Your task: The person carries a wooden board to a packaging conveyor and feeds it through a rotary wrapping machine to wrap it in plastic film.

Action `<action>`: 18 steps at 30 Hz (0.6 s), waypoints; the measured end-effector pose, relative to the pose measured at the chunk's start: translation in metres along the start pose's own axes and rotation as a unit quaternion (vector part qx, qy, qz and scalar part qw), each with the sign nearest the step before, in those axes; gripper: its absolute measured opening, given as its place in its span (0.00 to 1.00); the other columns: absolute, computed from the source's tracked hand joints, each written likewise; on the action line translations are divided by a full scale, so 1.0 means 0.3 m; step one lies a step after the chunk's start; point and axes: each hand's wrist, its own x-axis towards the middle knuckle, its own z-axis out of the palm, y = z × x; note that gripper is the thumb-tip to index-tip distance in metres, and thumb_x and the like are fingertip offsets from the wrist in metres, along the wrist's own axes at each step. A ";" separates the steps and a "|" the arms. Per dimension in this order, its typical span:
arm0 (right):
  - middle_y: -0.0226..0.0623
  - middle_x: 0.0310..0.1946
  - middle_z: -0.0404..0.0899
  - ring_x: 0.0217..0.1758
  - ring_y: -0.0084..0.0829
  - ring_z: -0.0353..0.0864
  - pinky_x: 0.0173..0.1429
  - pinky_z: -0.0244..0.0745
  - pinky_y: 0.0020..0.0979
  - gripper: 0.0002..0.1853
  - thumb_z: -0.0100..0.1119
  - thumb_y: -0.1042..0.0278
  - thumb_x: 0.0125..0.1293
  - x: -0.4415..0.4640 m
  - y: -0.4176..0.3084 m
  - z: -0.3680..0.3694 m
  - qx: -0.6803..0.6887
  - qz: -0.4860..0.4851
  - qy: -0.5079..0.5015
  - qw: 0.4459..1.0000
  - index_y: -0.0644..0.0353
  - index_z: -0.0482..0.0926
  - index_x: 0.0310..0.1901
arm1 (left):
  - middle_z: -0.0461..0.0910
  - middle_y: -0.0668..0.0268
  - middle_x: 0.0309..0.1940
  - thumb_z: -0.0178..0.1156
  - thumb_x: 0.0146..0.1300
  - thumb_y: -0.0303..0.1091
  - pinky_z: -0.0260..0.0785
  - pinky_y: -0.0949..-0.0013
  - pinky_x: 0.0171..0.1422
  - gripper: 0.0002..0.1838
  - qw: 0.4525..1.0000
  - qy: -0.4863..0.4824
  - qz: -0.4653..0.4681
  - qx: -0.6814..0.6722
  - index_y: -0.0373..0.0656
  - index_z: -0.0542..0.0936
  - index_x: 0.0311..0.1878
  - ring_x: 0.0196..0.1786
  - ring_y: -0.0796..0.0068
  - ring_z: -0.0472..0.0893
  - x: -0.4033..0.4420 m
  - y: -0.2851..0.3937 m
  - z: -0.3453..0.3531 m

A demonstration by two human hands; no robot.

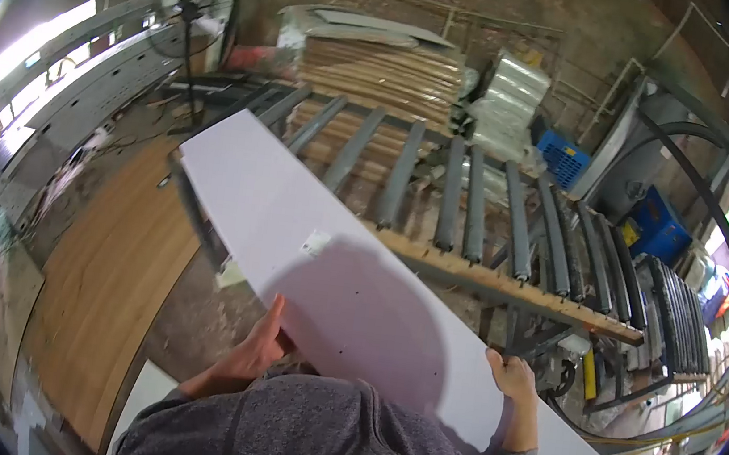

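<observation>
White panel [349,280] slanting ten to five o'clock, right hand [512,376] clamped on far edge, left hand [266,339] at near edge, finger grip unclear, grey top [297,427] blocking six, roller conveyor [451,197] at two, wooden board [110,288] at eight.

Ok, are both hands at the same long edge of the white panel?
No, the left hand is at the near edge of the white panel, the right hand at the far one.

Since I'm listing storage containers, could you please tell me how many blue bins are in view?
2: one blue bin beyond the rollers, another blue bin farther right. Others may be hidden.
</observation>
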 end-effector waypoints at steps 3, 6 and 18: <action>0.61 0.34 0.77 0.46 0.55 0.76 0.52 0.69 0.44 0.41 0.40 0.28 0.58 0.198 -0.063 -0.024 -0.020 0.015 -0.022 0.999 0.69 0.81 0.32 | 0.60 0.60 0.64 0.39 0.64 0.63 0.60 0.52 0.63 0.37 0.999 -0.022 0.006 0.043 0.45 0.55 0.67 0.65 0.61 0.62 0.110 0.095 0.067; 0.62 0.37 0.77 0.49 0.54 0.74 0.55 0.67 0.44 0.43 0.37 0.26 0.57 0.395 -0.112 -0.024 -0.016 0.029 -0.072 0.997 0.69 0.80 0.37 | 0.67 0.60 0.59 0.41 0.63 0.64 0.63 0.55 0.61 0.36 0.999 -0.027 -0.003 0.024 0.45 0.61 0.64 0.59 0.62 0.69 0.263 0.162 0.054; 0.58 0.28 0.78 0.44 0.54 0.77 0.52 0.68 0.44 0.45 0.30 0.25 0.60 1.016 -0.238 -0.028 -0.015 -0.072 -0.157 0.985 0.68 0.80 0.27 | 0.80 0.62 0.24 0.46 0.64 0.59 0.68 0.68 0.24 0.30 0.965 0.152 0.066 0.205 0.35 0.77 0.38 0.22 0.70 0.78 0.499 0.287 0.102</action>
